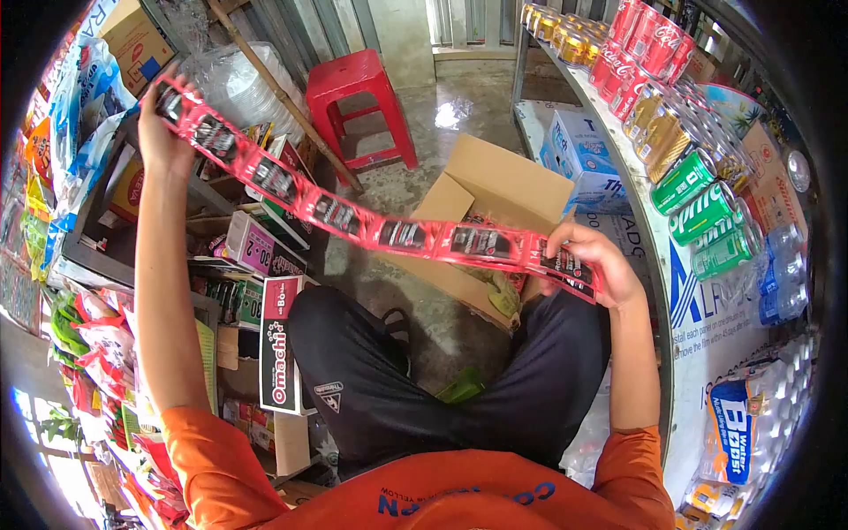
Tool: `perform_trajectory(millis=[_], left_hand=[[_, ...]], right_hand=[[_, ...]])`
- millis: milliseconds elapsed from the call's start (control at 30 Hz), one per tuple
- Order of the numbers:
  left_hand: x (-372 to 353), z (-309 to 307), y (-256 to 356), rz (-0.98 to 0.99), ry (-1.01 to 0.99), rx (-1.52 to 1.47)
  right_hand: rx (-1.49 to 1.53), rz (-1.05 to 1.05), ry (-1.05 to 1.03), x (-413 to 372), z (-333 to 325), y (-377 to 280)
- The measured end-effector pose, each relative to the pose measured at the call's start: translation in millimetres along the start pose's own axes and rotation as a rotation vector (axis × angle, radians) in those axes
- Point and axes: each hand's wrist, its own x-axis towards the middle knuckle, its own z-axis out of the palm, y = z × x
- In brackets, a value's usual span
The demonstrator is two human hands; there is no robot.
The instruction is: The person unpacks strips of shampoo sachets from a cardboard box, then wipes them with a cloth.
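Note:
A long strip of joined red-and-black sachets [337, 215] stretches across the view, sagging a little in the middle. My left hand [166, 132], raised at the upper left, is closed on one end of it. At the other end, my right hand [590, 262] pinches the strip between thumb and fingers, above my right knee. Beneath the strip sits an open cardboard box [505, 177] on the floor, with red packets and something green-yellow inside.
A red plastic stool [349, 93] and a bamboo pole [274, 84] stand ahead. On the left, shelves hold cartons, including an Omachi box [281, 353]. The right-hand shelf carries Coca-Cola cans [640, 53], green Sprite cans [702, 212] and a Water Boost pack [731, 433].

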Motion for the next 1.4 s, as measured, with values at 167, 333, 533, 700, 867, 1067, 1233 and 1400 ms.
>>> perform_trajectory(millis=[167,333,533,700,867,1067,1233,1400], left_hand=[[-65.8,127.3,-40.3,-0.028,-0.126,0.205],[-123.6,211.7,-69.5,-0.165,-0.28,0.486],[-164.7,247.8,-96.2,-0.229,-0.423,0.343],[-182.4,249.6,-106.8,-0.283,-0.504,0.204],[-188.0,253.2,-116.5,-0.115,-0.603,0.203],[-188.6,257.3,-115.1,-0.382,-0.418,0.203],[-169.4,256.2,-113.2,-0.19,-0.189,0.143],[-153.5,256.5,-110.0,-0.229,-0.353,-0.289]], right_hand=[[0.397,-0.074,-0.289,19.7,36.6,-24.1],[0.339,-0.228,-0.417,43.1,69.8,-39.7],[0.092,-0.313,-0.234,55.3,95.7,-54.6],[0.134,-0.364,-0.019,57.5,103.9,-43.3],[0.129,-0.415,0.093,60.1,107.0,-36.2],[0.105,-0.474,0.238,62.3,111.6,-33.1],[-0.387,-0.528,0.396,67.4,96.9,-11.4],[-0.336,-0.215,0.106,85.5,81.5,26.9]])
